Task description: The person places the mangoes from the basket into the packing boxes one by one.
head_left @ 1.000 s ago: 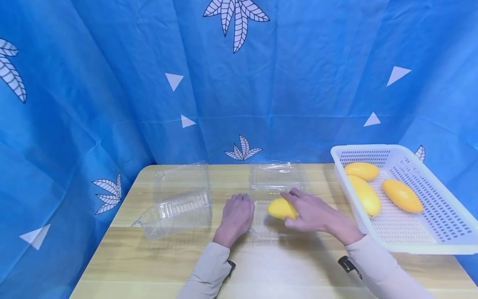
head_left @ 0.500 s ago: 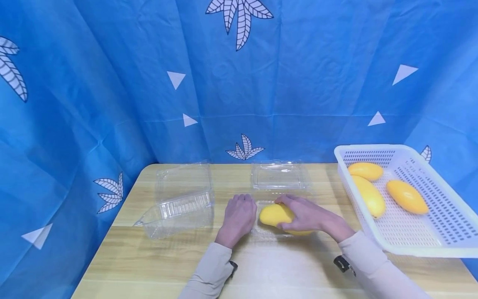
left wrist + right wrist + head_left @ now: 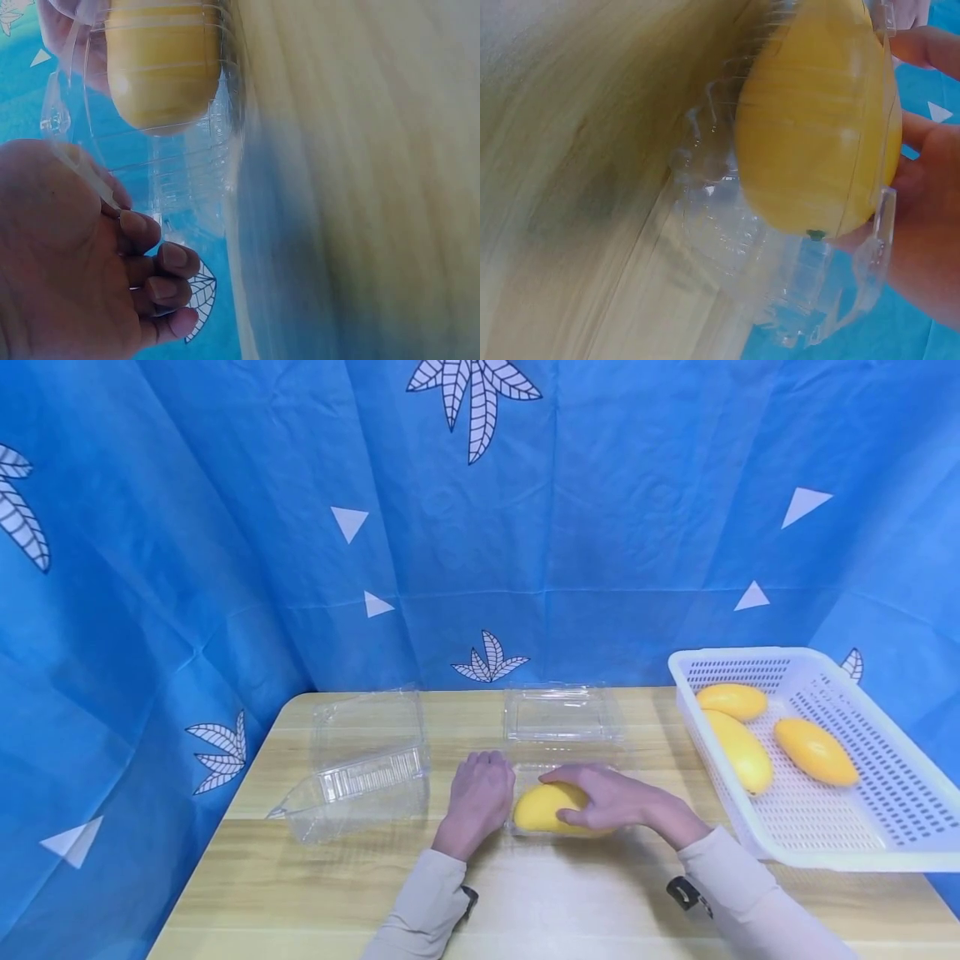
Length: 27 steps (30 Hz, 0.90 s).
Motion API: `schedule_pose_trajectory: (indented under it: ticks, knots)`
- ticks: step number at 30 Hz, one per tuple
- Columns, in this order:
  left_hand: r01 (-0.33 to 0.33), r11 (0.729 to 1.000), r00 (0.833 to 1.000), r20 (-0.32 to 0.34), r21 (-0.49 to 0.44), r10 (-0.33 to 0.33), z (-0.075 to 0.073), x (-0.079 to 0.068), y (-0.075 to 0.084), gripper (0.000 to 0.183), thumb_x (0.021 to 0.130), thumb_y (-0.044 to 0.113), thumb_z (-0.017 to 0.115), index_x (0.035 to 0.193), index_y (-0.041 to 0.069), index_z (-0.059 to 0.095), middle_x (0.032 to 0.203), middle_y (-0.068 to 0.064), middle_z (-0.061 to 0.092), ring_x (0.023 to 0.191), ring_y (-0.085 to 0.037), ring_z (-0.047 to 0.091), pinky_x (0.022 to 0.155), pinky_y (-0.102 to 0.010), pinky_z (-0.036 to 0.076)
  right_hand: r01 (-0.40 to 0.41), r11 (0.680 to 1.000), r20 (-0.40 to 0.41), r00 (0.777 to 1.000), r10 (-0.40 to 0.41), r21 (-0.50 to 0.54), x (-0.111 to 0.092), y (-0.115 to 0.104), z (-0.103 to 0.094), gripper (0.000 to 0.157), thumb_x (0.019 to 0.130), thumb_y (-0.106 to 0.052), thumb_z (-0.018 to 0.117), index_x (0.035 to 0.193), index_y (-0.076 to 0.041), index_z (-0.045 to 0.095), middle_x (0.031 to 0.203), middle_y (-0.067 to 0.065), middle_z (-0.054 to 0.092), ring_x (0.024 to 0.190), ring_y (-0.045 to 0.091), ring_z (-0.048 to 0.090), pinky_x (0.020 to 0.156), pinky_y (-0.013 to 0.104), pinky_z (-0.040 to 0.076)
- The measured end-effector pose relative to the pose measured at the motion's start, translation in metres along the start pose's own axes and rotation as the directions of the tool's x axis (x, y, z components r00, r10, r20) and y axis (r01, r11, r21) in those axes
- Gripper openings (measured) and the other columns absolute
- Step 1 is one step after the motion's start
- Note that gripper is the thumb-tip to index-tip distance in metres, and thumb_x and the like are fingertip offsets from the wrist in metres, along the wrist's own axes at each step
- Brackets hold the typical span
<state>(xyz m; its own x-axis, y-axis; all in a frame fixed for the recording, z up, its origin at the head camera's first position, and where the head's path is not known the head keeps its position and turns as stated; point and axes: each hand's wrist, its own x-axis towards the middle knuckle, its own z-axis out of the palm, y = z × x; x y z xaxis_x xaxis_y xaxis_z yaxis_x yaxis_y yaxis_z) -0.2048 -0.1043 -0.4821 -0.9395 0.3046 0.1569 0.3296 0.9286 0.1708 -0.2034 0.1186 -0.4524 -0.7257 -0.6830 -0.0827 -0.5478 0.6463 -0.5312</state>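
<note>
Yellow mango [image 3: 538,810] lower than before, inside clear container [image 3: 187,180] — right hand [image 3: 611,795] round it, rim [image 3: 86,178] in pinch of left hand [image 3: 482,789].

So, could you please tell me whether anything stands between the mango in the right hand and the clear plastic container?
Nothing visible does: the right hand holds the mango within the walls of the clear plastic container, whose lid is open on the far side.

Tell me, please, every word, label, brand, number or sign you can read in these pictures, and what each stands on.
None can be read, on the held fruit or elsewhere.
White basket, inner wall: marks too small to read; lettering or pattern, I cannot tell.
Blue curtain: only printed leaves and triangles.
</note>
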Motion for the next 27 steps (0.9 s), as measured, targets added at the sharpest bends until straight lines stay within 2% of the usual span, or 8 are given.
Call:
schedule_pose_trajectory:
  ticks: [12, 16, 19, 22, 24, 27]
  knots:
    - [-0.035, 0.994, 0.999, 0.028, 0.099, 0.033, -0.001, -0.003, -0.001, 0.025, 0.098, 0.02, 0.038, 0.079, 0.009, 0.049, 0.072, -0.001, 0.042, 0.072, -0.02, 0.044, 0.064, -0.03, 0.039, 0.005, 1.0, 0.005, 1.0, -0.005, -0.011, 0.003, -0.005, 0.004, 0.055, 0.085, -0.032, 0.064, 0.135, -0.015, 0.051, 0.134, 0.0, 0.053, 0.122, 0.021, 0.049, 0.101, 0.04, 0.038]
    - [0.004, 0.998, 1.0, 0.003, 0.063, -0.004, -0.001, -0.003, 0.0, 0.026, 0.099, 0.022, 0.038, 0.078, 0.01, 0.049, 0.071, -0.001, 0.042, 0.071, -0.02, 0.044, 0.062, -0.03, 0.038, 0.008, 1.0, -0.012, 1.0, -0.009, -0.017, 0.003, -0.006, 0.001, 0.056, 0.085, -0.033, 0.064, 0.136, -0.015, 0.05, 0.134, 0.0, 0.053, 0.123, 0.022, 0.048, 0.102, 0.041, 0.038]
    - [0.039, 0.999, 0.999, -0.018, 0.028, -0.038, -0.001, -0.003, 0.001, 0.028, 0.099, 0.023, 0.037, 0.078, 0.009, 0.049, 0.071, -0.002, 0.043, 0.072, -0.02, 0.044, 0.062, -0.031, 0.038, 0.012, 1.0, -0.046, 0.999, -0.013, -0.029, 0.002, -0.006, -0.003, 0.055, 0.087, -0.034, 0.063, 0.136, -0.015, 0.049, 0.135, -0.001, 0.052, 0.125, 0.021, 0.047, 0.102, 0.04, 0.037]
    - [0.044, 0.999, 0.999, -0.021, 0.02, -0.043, -0.001, -0.002, 0.002, 0.028, 0.099, 0.023, 0.037, 0.078, 0.009, 0.048, 0.071, -0.002, 0.043, 0.072, -0.02, 0.044, 0.062, -0.031, 0.038, 0.037, 0.996, -0.099, 0.994, -0.045, -0.083, -0.002, -0.009, -0.011, 0.052, 0.087, -0.034, 0.063, 0.134, -0.015, 0.051, 0.134, -0.001, 0.053, 0.123, 0.022, 0.049, 0.101, 0.041, 0.039]
    - [0.036, 0.999, 0.999, -0.012, 0.024, -0.036, -0.001, -0.002, 0.002, 0.028, 0.099, 0.023, 0.036, 0.077, 0.01, 0.047, 0.071, -0.002, 0.042, 0.071, -0.02, 0.043, 0.062, -0.03, 0.037, 0.068, 0.988, -0.145, 0.985, -0.088, -0.139, -0.006, -0.014, -0.02, 0.05, 0.087, -0.033, 0.064, 0.132, -0.013, 0.053, 0.131, 0.001, 0.055, 0.121, 0.022, 0.051, 0.1, 0.041, 0.04]
    - [0.032, 0.999, 0.999, -0.003, 0.02, -0.032, -0.001, -0.002, 0.001, 0.028, 0.1, 0.023, 0.036, 0.076, 0.011, 0.046, 0.07, -0.001, 0.042, 0.07, -0.02, 0.042, 0.061, -0.029, 0.036, 0.116, 0.965, -0.219, 0.961, -0.169, -0.235, -0.011, -0.022, -0.036, 0.047, 0.086, -0.033, 0.065, 0.128, -0.012, 0.056, 0.126, 0.003, 0.058, 0.117, 0.021, 0.054, 0.097, 0.039, 0.043]
